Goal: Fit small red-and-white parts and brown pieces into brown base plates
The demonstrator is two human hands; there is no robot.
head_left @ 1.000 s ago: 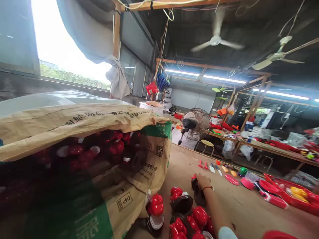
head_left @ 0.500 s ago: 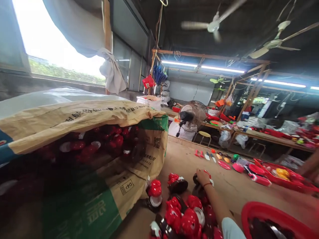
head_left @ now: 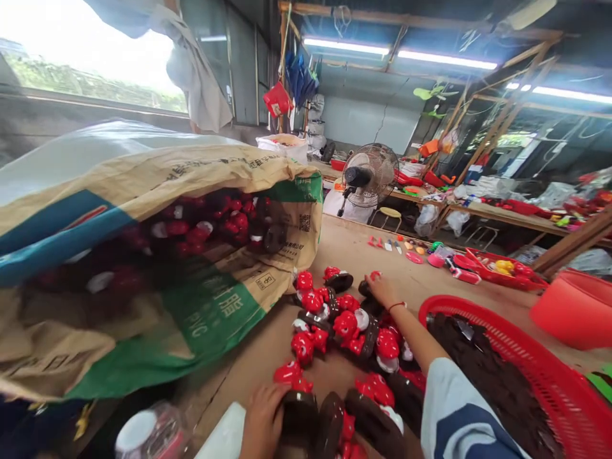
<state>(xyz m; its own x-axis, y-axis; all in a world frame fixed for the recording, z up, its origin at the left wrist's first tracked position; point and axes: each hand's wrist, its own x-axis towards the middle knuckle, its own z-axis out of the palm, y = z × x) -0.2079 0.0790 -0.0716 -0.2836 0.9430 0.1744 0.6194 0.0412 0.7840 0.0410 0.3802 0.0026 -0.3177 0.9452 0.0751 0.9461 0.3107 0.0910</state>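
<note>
Several glossy red toy figures with white parts and dark brown bases lie in a heap on the table point(head_left: 253, 357). At the heap's far side, my right hand point(head_left: 382, 292) is closed on a toy figure point(head_left: 364, 289), whose red top and brown base show past the fingers. Low in the view, my left hand point(head_left: 262, 414) grips the edge of another toy figure point(head_left: 299, 413) by its dark brown base. Between the hands, more figures point(head_left: 347, 325) lie tipped at various angles. The left fingertips are partly hidden.
A large paper sack point(head_left: 229, 312) holding more red figures lies open at left. A red basket point(head_left: 521, 338) of dark brown pieces stands at right, near a red bucket point(head_left: 574, 306). A lidded clear jar point(head_left: 153, 433) is at the lower edge. Small coloured parts point(head_left: 414, 257) line the back.
The view has tilted downward, showing more of the heap and the basket. My left hand has come into view at a toy figure. My right hand stays at the far side of the heap.
</note>
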